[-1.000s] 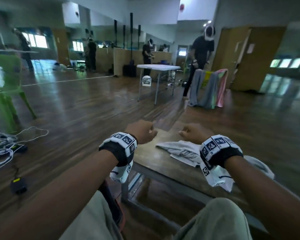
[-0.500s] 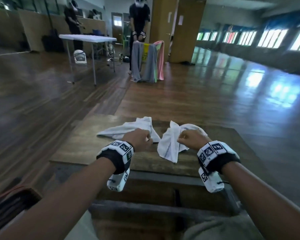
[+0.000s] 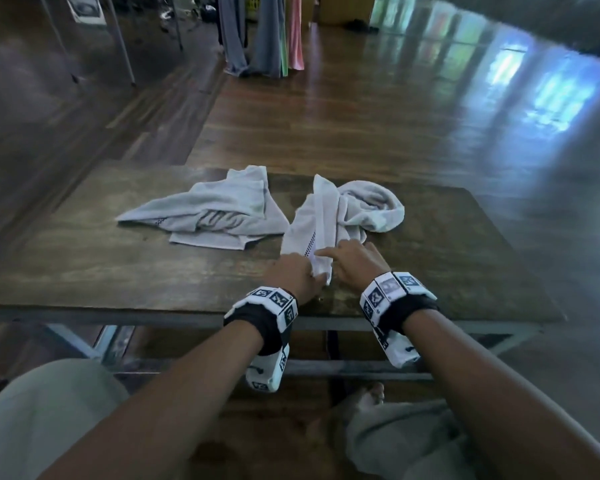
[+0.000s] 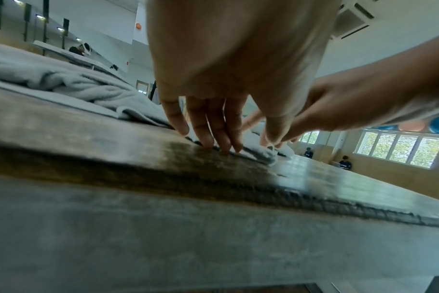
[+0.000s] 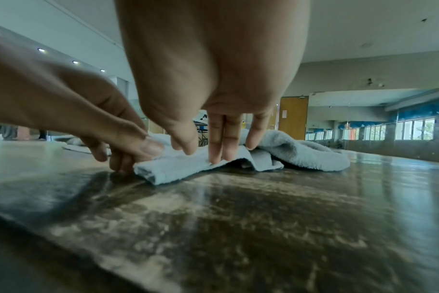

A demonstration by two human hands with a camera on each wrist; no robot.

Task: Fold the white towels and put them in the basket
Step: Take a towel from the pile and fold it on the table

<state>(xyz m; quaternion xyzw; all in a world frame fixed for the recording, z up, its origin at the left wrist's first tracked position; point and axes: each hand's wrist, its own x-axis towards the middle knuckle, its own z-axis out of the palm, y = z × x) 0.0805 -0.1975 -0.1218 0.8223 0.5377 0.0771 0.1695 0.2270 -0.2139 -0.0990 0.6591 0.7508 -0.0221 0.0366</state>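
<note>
so far neither towel is folded, and no basket shows in any view, so both the folding and the putting away are judged still to come.

at the left of the wooden table [image 3: 84,258] lies the left towel [image 3: 208,216], loose and rumpled, untouched and apart from both hands. just right of it, nearly touching at one corner, lies the right towel [image 3: 333,216], bunched into a long strip with a rolled hump at its far right end.

the left hand [image 3: 293,271] is at the strip's near end; in the right wrist view its thumb presses the top of the corner while the curled fingers sit at the edge against the table, so it pinches the right towel. the right hand [image 3: 355,261] rests beside it, fingers straight and pointing down onto the cloth, pressing rather than grasping; nothing is curled around the fabric.

as a judgement, the step in hand is finding and spreading this towel's corners before a first fold.

for room: the near end of the strip lies close to the table's near edge, so pulling toward the body leaves little margin. bare tabletop opens to the right of the hump and on the near left. beyond the far edge is open wooden floor [image 3: 395,116].
</note>
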